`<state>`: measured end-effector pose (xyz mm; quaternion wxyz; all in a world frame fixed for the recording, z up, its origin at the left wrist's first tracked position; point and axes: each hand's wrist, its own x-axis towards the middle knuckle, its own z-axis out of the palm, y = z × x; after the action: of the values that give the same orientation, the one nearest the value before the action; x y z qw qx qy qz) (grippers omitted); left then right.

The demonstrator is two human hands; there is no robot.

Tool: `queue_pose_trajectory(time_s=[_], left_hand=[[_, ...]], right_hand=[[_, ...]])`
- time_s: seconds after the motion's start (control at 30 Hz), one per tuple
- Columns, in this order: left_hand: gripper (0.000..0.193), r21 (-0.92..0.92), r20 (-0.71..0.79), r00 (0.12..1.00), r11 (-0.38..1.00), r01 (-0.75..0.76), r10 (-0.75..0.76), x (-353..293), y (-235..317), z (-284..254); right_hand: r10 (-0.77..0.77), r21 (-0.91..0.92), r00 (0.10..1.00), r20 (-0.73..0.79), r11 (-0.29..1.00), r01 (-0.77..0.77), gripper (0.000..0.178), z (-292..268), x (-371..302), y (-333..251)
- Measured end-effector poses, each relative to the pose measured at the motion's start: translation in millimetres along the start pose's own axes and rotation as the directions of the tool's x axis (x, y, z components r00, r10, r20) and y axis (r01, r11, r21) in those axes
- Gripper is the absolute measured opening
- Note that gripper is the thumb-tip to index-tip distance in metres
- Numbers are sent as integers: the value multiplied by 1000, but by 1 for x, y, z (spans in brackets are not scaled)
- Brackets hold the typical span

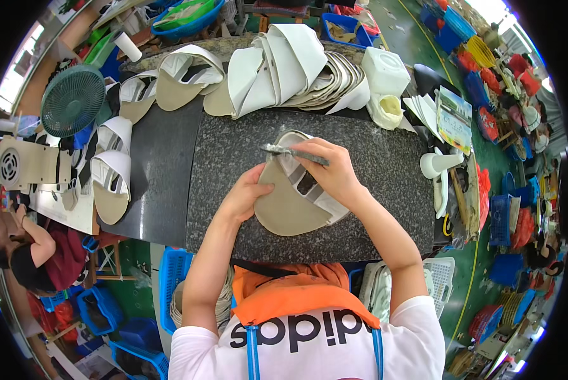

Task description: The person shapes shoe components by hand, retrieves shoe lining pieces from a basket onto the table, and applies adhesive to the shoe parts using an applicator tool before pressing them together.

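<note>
"Beige and white, that piece [287, 208]: how does it handle between your fingers [265, 189]?"

"Light, I'd judge; the beige part fairly stiff, the white part softer, easily creased. Its rim seems the place to take hold, so my left hand [244, 194] pinches the left edge, thumb on top."

"And your right hand [331, 166]?"

"Its fingers are clamped on a thin grey tool [299, 153], dark tip over the piece's upper end. That arm angles inward, elbow out; my left forearm [209, 259] rises more steeply."

"Where's the piece?"

"Before me, over the speckled table [385, 171]; whether it rests there, I can't tell. Beyond lie overlapping white pieces [277, 71], with a green fan [73, 100] far left."
</note>
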<state>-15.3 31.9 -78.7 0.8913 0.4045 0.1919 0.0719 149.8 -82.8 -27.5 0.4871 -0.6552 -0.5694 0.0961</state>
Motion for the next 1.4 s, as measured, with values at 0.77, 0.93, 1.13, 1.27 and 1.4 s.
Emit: queue_pose_trajectory(time_s=[0.77,0.93,1.13,1.27,1.4], left_hand=[[52,57,-2,999,997,-42,43,-24,-17,-3],[71,285,122,966,925,-252,226,-48,-40,41],[67,680,49,943,681,-272,328,-36,-27,77],[61,726,5,908,623,-291,418,-24,-20,87],[51,766,61,809,492,-413,585,14,-9,119]], right_hand=[[328,-402,910,253,892,-209,19,-41,-85,-22],[128,-605,989,-79,782,-149,34,-6,-102,-11],[170,-470,983,-70,863,-183,29,-11,-89,-1],[307,-554,943,-130,766,-326,20,-26,-81,2],[380,-476,897,-227,760,-443,15,-38,-97,16]])
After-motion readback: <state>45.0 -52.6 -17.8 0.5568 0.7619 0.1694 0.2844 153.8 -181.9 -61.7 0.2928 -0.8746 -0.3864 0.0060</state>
